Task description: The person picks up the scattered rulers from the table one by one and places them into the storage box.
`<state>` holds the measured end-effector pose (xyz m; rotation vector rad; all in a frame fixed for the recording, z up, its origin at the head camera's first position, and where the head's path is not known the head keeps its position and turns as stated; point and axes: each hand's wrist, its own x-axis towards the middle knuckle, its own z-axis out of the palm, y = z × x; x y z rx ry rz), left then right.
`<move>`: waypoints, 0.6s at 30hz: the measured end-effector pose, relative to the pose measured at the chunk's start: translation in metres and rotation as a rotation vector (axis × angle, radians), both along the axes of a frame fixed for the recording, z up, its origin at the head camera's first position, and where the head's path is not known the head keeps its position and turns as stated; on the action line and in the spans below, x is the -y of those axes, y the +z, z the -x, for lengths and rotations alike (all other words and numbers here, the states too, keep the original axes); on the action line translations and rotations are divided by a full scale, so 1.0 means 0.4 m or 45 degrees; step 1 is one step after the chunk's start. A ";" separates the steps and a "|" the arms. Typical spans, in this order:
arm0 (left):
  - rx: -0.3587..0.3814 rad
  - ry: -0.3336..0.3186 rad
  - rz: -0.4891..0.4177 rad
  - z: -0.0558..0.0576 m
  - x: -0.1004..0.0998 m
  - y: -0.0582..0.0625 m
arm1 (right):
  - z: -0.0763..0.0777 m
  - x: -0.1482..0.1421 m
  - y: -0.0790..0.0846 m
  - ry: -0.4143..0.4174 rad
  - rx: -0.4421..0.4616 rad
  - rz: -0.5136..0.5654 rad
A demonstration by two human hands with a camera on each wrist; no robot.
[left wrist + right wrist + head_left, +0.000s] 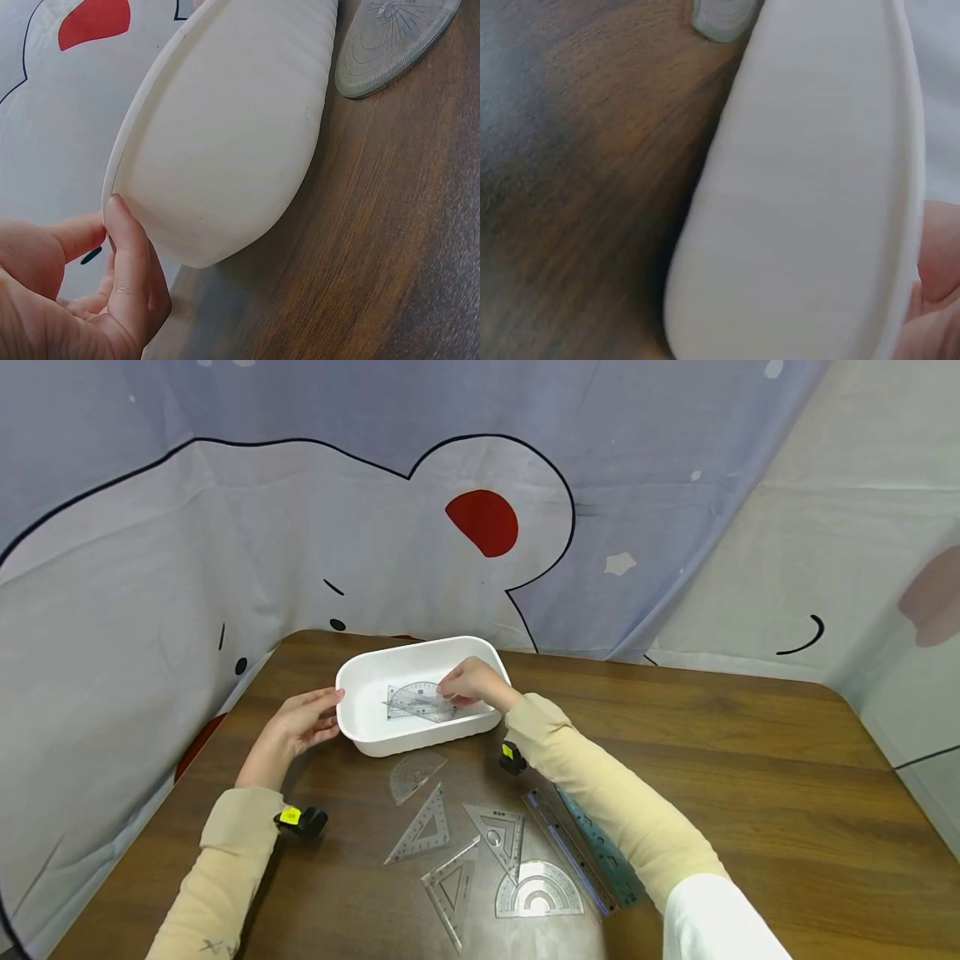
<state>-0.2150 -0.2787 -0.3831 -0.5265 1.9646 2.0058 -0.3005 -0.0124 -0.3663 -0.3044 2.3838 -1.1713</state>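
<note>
My left hand (303,720) pinches the left-end rim of a white plastic tub (390,742); the left wrist view shows fingertips on both sides of that rim. Inside the tub, my right hand (474,683) reaches over the near right wall and pinches the right end of a clear protractor (417,693). Under and beside this protractor lies a clear set square (393,712) on the tub floor. The tub wall (795,180) hides most of the right hand in the right wrist view.
On the wooden table (712,760), in front of the tub, lie another protractor (412,775), several set squares (422,833), a half-round protractor (537,890), a clear ruler (566,852) and a teal ruler (600,852), partly under the right forearm. A printed curtain (300,543) hangs behind.
</note>
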 end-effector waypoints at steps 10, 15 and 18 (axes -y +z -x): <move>0.009 0.004 0.010 -0.004 -0.001 0.004 | -0.013 -0.036 0.073 0.061 -0.031 0.015; 0.015 0.005 0.012 -0.004 -0.001 0.005 | -0.031 -0.069 0.105 0.077 -0.094 -0.003; 0.018 0.005 0.009 -0.003 -0.003 0.006 | -0.045 -0.094 0.119 0.109 -0.137 -0.008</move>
